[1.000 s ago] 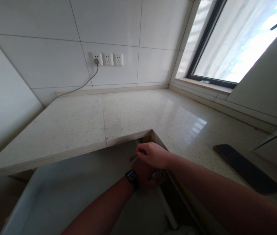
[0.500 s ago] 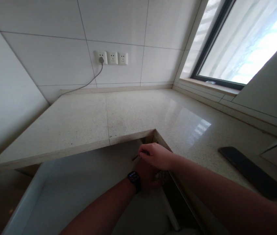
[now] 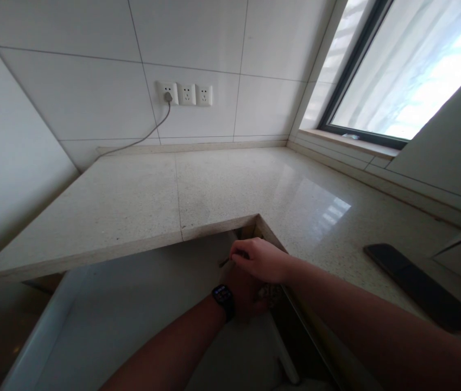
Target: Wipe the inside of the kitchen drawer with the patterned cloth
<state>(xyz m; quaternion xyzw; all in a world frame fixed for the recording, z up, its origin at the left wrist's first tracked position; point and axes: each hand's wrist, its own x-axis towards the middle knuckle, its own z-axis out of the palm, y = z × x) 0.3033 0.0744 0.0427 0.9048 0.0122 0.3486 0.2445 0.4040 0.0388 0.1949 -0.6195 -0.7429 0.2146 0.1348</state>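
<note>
Under the corner of the countertop, my right hand (image 3: pixel 259 259) is closed in a pinch, and a short, thin dark rod (image 3: pixel 225 262) sticks out to the left of its fingers. Just below it is my left hand (image 3: pixel 248 296), in deep shade, with a black watch (image 3: pixel 222 295) on its wrist. Its fingers curl against a small pale object (image 3: pixel 270 292) at the edge of the dark gap, too dim to name. Behind both hands spreads a broad pale grey panel (image 3: pixel 132 309). My right hand overlaps the left and hides part of it.
The speckled stone countertop (image 3: pixel 222 184) has an inner corner right above my hands. A long dark flat object (image 3: pixel 417 285) lies on it at the right. A grey cable (image 3: pixel 140 142) runs from the wall sockets (image 3: pixel 187 94). A window (image 3: pixel 393 81) is at upper right.
Both hands stay in nearly the same place and grip. The view has shifted very slightly.
</note>
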